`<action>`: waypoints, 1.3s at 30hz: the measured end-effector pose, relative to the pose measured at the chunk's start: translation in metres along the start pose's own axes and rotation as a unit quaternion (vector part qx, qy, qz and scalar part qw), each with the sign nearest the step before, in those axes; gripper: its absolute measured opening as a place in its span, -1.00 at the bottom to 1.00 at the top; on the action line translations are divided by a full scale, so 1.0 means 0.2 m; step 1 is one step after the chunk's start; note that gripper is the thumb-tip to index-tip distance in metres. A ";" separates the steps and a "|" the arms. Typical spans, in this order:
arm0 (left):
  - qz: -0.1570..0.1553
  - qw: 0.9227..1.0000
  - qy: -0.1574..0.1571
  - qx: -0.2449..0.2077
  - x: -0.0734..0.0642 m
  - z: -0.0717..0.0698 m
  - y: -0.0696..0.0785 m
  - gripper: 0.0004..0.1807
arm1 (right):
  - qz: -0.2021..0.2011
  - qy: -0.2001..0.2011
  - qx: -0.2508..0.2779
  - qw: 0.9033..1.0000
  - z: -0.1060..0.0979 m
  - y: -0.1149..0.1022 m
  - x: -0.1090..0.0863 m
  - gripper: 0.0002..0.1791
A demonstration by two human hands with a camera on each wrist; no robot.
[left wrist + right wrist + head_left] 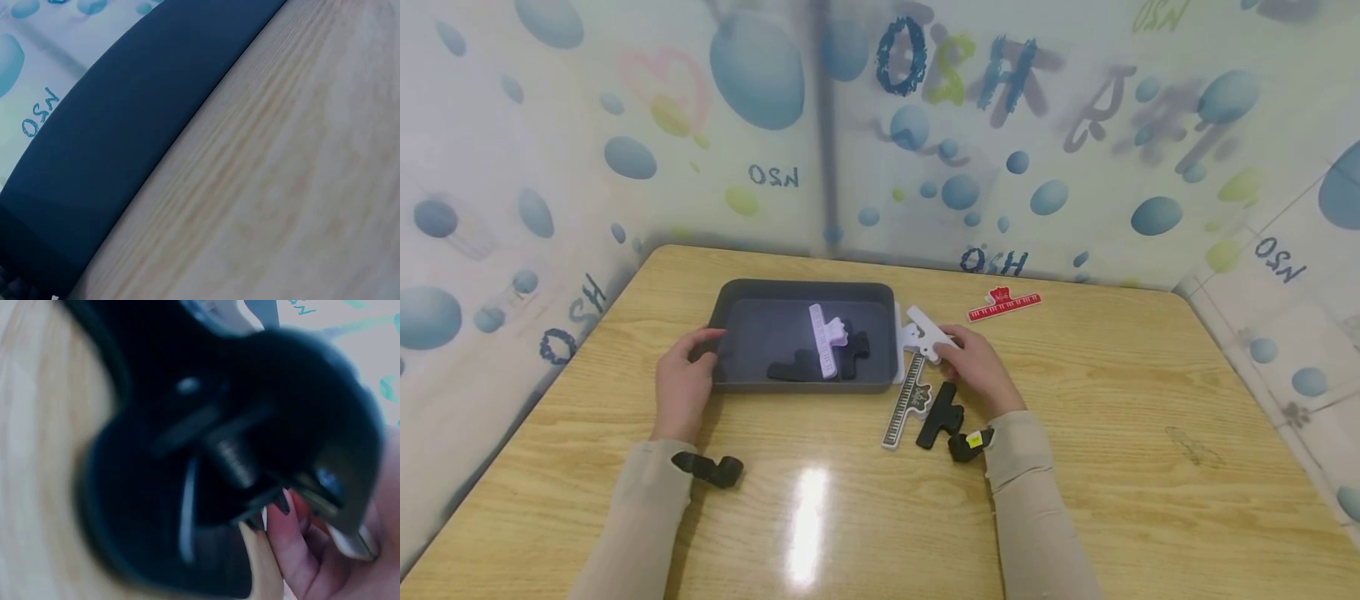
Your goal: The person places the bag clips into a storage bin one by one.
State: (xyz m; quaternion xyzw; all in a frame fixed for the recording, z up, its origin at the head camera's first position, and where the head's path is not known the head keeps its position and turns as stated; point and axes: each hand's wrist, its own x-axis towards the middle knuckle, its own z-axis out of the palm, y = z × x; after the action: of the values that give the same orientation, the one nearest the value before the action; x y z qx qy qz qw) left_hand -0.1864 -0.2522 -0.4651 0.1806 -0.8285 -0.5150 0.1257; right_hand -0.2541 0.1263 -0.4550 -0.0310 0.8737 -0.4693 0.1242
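Note:
In the head view, my left hand point(682, 383) grips the left wall of a dark grey tray point(805, 387), whose side fills much of the left wrist view. Inside the tray lie a lavender clip point(822, 342) and a black clip point(852, 354). My right hand point(976, 362) pinches a white clip point(931, 333) just off the tray's right end. Another white piece point(898, 350) runs along that end. Below the right hand lie a piano-key clip point(901, 408) and a black clip point(938, 419). Black plastic looms blurred in the right wrist view, partly hiding the fingers point(290, 540).
A red piano-key clip point(1003, 307) lies toward the back of the wooden table point(1112, 467), right of the tray. Patterned curtains point(880, 167) hang behind the table and at both sides. Each wrist wears a black camera strap point(707, 468).

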 end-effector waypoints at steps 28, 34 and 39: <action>0.003 1.000 0.007 -0.002 0.01 0.01 -0.01 -0.60 | 0.002 0.004 -0.001 1.000 0.00 0.01 0.01 -0.56; 0.012 1.000 0.006 -0.003 0.01 0.01 -0.01 -0.59 | 0.005 0.004 0.005 1.000 0.00 0.01 0.01 -0.56; 0.007 1.000 0.011 0.000 0.01 0.01 -0.01 -0.61 | 0.002 0.003 0.003 1.000 0.00 0.01 0.01 -0.56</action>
State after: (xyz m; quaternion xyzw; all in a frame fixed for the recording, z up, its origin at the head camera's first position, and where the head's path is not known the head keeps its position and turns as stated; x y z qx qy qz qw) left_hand -0.1878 -0.2523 -0.4668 0.1800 -0.8285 -0.5119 0.1382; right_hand -0.2560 0.1268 -0.4576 -0.0271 0.8729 -0.4715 0.1226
